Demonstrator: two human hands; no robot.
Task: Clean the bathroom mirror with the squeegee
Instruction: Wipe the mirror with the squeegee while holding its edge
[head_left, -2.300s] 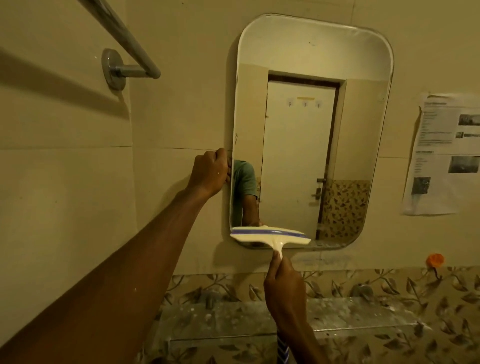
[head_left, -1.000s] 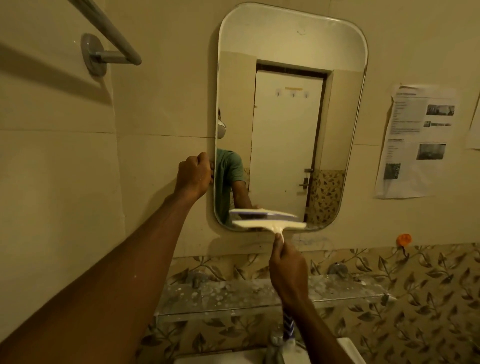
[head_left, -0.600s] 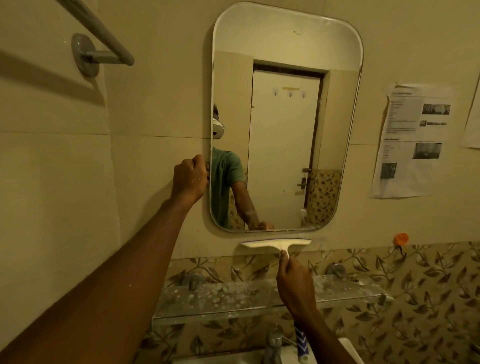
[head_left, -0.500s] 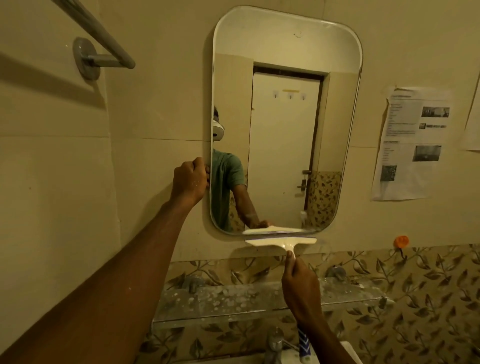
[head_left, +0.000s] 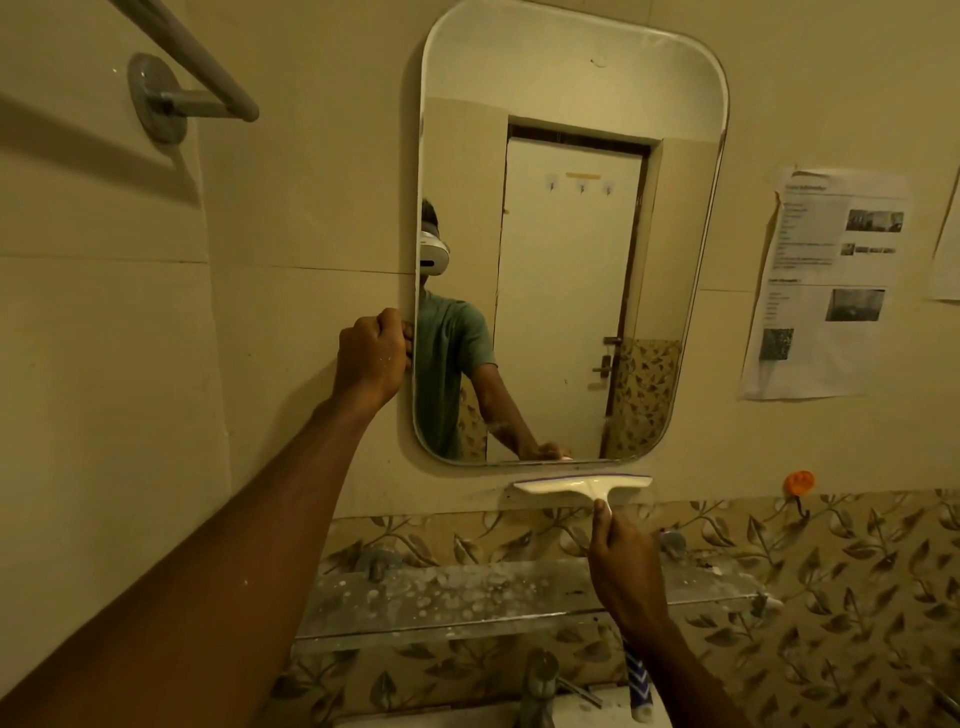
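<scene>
left hand (head_left: 373, 354): arm outstretched, fingers curled on left edge of mirror (head_left: 571, 93) | right hand (head_left: 623, 569): raised, grips squeegee (head_left: 582, 486) handle | squeegee: blade level on wall just under mirror's bottom edge | glass shelf (head_left: 467, 597): white-speckled, below

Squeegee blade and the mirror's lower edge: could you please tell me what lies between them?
In the head view, only a narrow strip of bare wall separates the squeegee from the mirror; nothing else lies there.

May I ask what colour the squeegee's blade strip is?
Purple, on a cream squeegee, in the head view.
</scene>
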